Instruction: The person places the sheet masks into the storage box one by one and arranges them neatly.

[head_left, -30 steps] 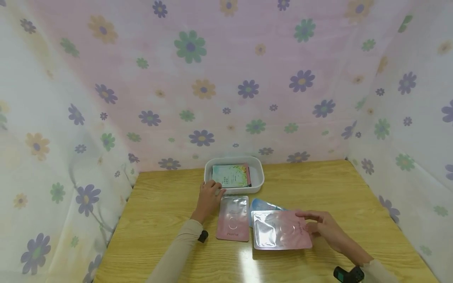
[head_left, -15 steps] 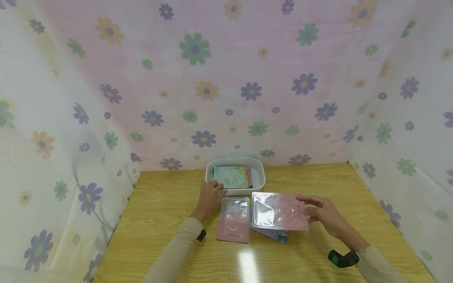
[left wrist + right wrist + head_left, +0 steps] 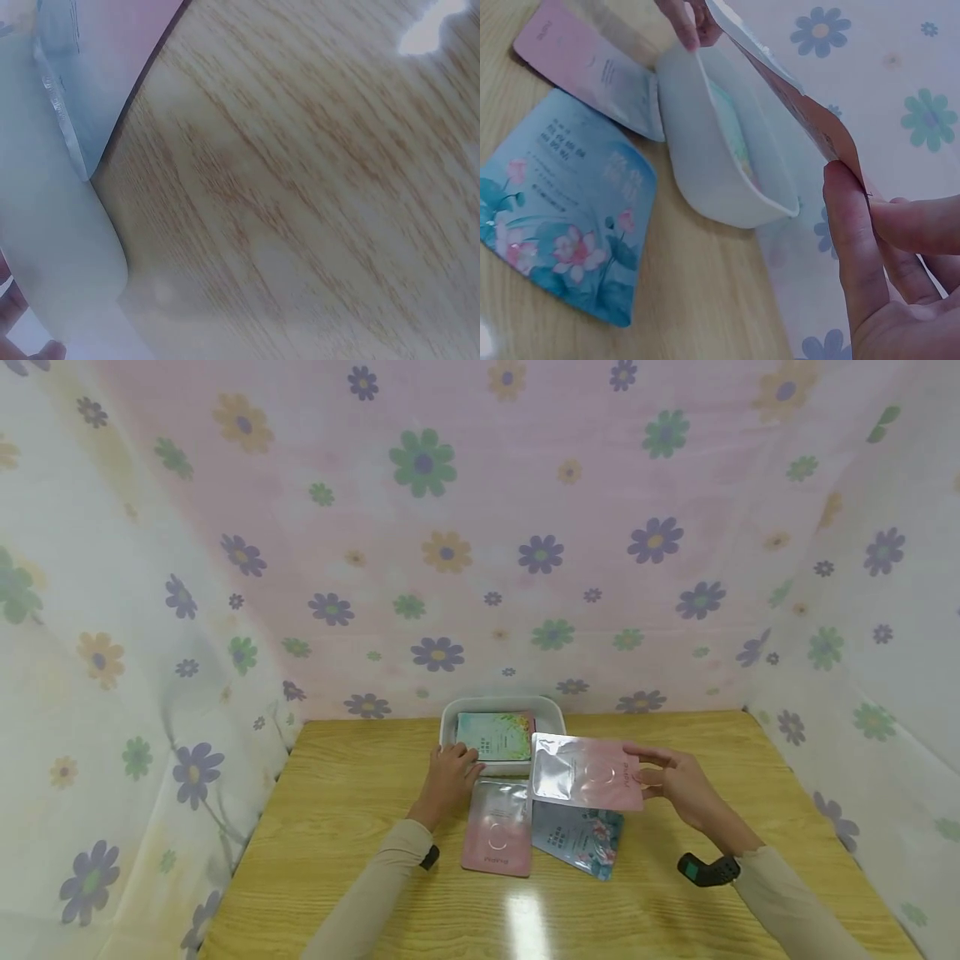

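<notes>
My right hand (image 3: 684, 783) pinches the right end of a pink and silver foil face mask packet (image 3: 576, 772), thumb on one side and fingers on the other. The packet is held up off the table, just in front of a white plastic basket (image 3: 504, 768), and overlaps its right front corner in the head view. At the basket's left front corner, my left hand (image 3: 446, 783) grips the rim. A second pink face mask packet (image 3: 497, 839) lies in front of the basket. Beside it is a blue packet with lotus flowers (image 3: 577, 195), partly covered in the head view.
Inside the basket lies a stack of packets, a pale green one with yellow flowers (image 3: 497, 735) on top. Wood-grain table (image 3: 337, 827) extends to both sides. A flower-printed cloth (image 3: 480, 527) hangs close behind the basket and along both sides.
My right hand has raised the pink packet and carried it away from me toward the basket, uncovering more of the blue packet. My left hand has stayed on the rim.
</notes>
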`<control>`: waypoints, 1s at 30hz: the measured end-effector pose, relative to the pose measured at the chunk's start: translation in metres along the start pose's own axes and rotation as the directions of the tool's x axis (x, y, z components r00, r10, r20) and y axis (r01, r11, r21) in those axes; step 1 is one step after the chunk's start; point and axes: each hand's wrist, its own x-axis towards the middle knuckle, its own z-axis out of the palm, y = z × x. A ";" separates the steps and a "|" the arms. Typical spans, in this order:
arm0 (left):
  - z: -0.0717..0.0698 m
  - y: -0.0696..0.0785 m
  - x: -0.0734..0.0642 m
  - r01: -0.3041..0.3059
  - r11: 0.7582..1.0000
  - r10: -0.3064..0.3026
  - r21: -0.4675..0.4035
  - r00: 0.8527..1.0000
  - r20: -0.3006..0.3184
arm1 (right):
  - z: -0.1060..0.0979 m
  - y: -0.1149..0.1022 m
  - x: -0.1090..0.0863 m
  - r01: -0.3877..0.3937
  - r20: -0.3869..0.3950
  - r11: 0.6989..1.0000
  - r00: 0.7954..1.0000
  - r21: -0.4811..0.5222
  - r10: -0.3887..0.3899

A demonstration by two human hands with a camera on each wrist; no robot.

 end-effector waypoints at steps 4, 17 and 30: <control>-0.001 -0.001 0.000 -0.003 1.000 0.003 -0.006 1.000 -0.015 | 0.004 -0.005 0.014 -0.012 -0.007 1.000 1.000 0.007 0.012; 0.000 -0.004 0.004 0.029 0.999 -0.029 -0.017 0.999 0.015 | 0.017 -0.014 0.057 -0.055 -0.016 0.997 0.998 0.059 0.056; 0.005 -0.003 0.002 0.009 1.000 -0.009 0.011 1.000 -0.002 | 0.020 0.008 0.088 -0.034 0.005 0.989 0.999 0.142 0.034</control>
